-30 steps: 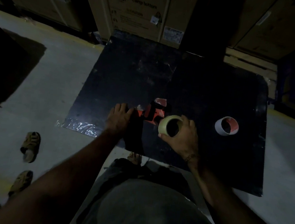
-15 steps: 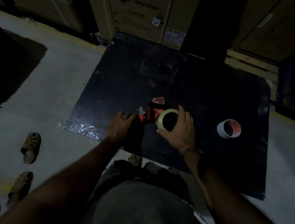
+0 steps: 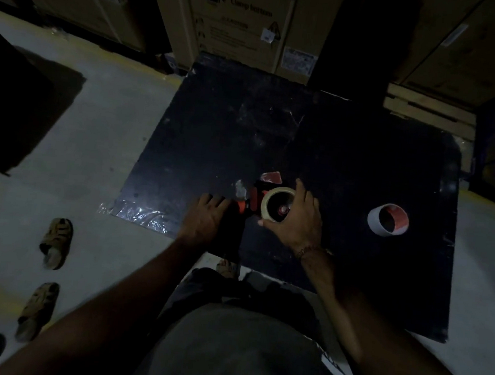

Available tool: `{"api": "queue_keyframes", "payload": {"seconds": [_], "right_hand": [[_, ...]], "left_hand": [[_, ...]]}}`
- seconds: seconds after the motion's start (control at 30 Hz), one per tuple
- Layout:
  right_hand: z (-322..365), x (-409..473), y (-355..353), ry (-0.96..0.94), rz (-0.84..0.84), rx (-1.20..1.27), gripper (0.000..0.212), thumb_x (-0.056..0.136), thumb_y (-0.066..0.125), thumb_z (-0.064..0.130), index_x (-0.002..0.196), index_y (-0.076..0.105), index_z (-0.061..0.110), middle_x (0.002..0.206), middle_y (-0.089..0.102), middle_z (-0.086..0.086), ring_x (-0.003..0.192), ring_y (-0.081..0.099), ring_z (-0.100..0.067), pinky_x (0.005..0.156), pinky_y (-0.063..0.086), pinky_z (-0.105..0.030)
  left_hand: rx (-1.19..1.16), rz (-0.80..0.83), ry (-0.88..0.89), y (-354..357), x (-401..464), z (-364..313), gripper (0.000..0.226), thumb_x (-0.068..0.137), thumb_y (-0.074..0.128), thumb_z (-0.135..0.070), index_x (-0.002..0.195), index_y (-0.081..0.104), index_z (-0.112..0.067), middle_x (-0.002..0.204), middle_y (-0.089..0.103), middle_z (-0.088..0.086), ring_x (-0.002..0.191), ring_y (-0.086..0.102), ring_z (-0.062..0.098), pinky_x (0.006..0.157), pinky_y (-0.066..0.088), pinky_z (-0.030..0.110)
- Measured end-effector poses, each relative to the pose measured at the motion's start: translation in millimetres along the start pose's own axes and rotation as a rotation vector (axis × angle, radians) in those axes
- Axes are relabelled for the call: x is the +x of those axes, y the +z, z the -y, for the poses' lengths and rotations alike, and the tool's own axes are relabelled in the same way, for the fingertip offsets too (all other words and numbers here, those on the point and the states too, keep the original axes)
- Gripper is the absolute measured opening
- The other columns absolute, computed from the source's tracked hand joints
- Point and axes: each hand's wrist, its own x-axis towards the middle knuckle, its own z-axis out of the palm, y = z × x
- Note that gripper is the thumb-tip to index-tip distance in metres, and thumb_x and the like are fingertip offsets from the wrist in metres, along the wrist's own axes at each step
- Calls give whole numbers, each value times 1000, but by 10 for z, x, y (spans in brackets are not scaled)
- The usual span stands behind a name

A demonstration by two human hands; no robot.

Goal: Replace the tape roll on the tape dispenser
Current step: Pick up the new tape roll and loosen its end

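From the head camera, looking down in poor light, the person crouches at a dark board [image 3: 319, 134] lying on the floor, which serves as the surface. The right hand [image 3: 298, 221] has its fingers [image 3: 300, 189] curled around a pale new tape roll [image 3: 277, 204], thumb on the near rim, and holds it right over the orange and black tape dispenser [image 3: 254, 198]; a spot of red shows through the roll's middle hole, which I take to be the hub. The left hand [image 3: 206, 216] lies flat over the dispenser's handle end, fingers spread only a little and closed on nothing that I can make out, seemingly pinning it down. Well off to the right on the same surface stands the used core [image 3: 388, 220], nearly bare, so the old roll looks already taken off. I would judge the step in hand to be seating the fresh roll on the hub; whether it is fully home I cannot tell. Next it wants a firm, square push down while the left hand steadies the body, then the loose end found and drawn toward the blade. A few sandals [image 3: 56, 242] lie on the concrete to the left, and cardboard boxes [image 3: 239, 22] stand beyond the board
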Motion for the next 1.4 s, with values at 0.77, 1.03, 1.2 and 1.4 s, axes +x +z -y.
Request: {"api": "queue_keyframes", "payload": {"seconds": [0.77,1.03,1.2,1.4], "right_hand": [[-345,84,24,385,165,727,37,103,61,39,135,62,20,123,70,-3,115,69,-27,91,61,-50],[-394,36,-52,497,307,1057,29,107,57,34,131,64,19,128,69,1,129,62,-34,95,54,-46],[-313,29,-209,363,264,1052,23,105,60,20,127,65,23,126,72,1,128,64,-28,101,55,-49],[-140,95,-547,206,251,1027,47,96,68,29,141,56,24,138,69,-1,133,62,-25,112,47,-62]], "left_hand": [[-607,287,-219,145,566,-472,95,78,36,-94,125,69,-18,114,76,11,106,72,29,95,58,43],[-1224,375,-495,-212,386,-624,33,88,84,-30,116,79,-13,111,80,6,108,75,22,100,60,43],[-1514,410,-571,-322,278,-705,32,91,81,-21,118,76,-5,108,80,12,103,78,22,81,63,28],[-1644,380,-475,-614,331,-711,46,89,83,-27,128,71,-8,123,76,14,117,73,28,106,55,47]]}}
